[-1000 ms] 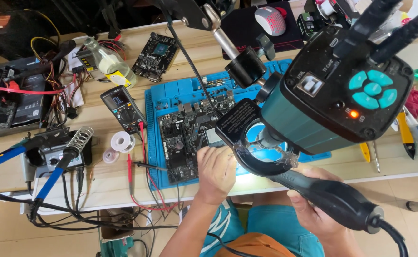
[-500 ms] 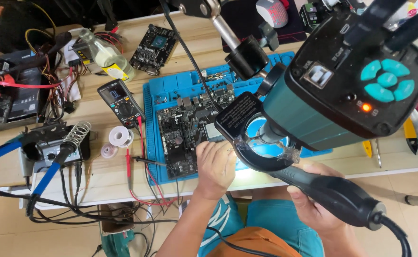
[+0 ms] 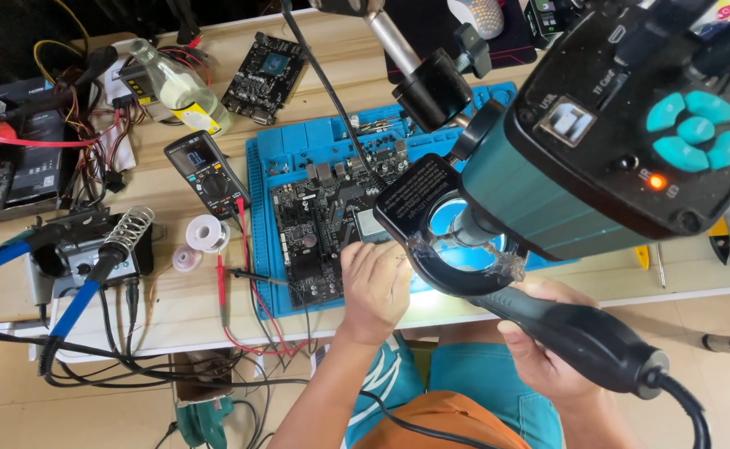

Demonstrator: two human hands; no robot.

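Wooden bench (image 3: 356, 75) w/ blue mat (image 3: 258, 216) (cluttered); left hand (image 3: 375, 287) curled over circuit board (image 3: 319, 224), right hand (image 3: 548, 349) gripping hot-air wand (image 3: 581, 337).

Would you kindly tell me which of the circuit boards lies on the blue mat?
The large dark motherboard beside the left hand does; the smaller board lies on bare wood near the bottle.

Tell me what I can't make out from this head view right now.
- Tip of the thick black handheld tool in the right hand: hidden behind the black ring light.
- Dark circuit board, right part: covered by the teal microscope head.
- Left hand fingertips: curled under, any small tool unclear.
- Tool's cable: cut off by the frame's lower right corner.
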